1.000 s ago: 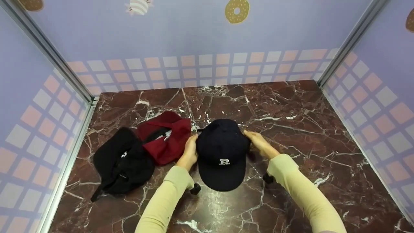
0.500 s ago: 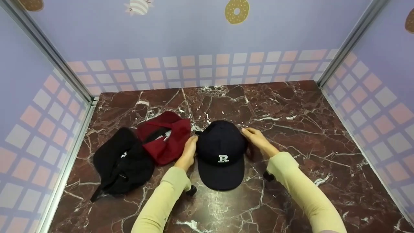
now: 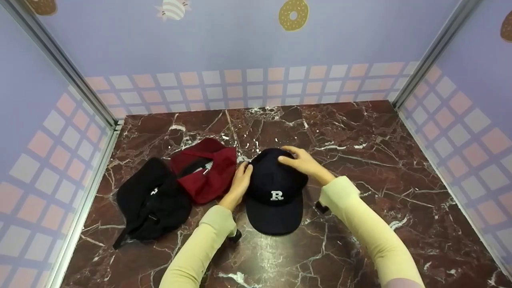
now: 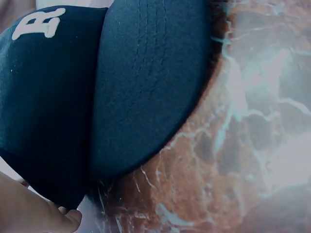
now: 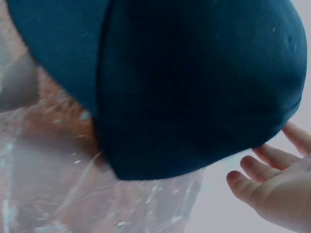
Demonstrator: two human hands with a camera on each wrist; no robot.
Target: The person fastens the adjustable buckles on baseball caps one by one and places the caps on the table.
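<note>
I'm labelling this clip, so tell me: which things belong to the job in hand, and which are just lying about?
Seem part of the job:
navy cap with a white R
left hand, at its side
right hand, at its crown

Seem just lying about:
red cap
black cap

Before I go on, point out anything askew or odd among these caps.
The red cap looks askew: it lies slumped with its inside showing. The black cap beside it looks crumpled too, while the dark cap with the R is crown up.

Three caps [image 3: 274, 180] and two hands [image 3: 239, 183] are in view
</note>
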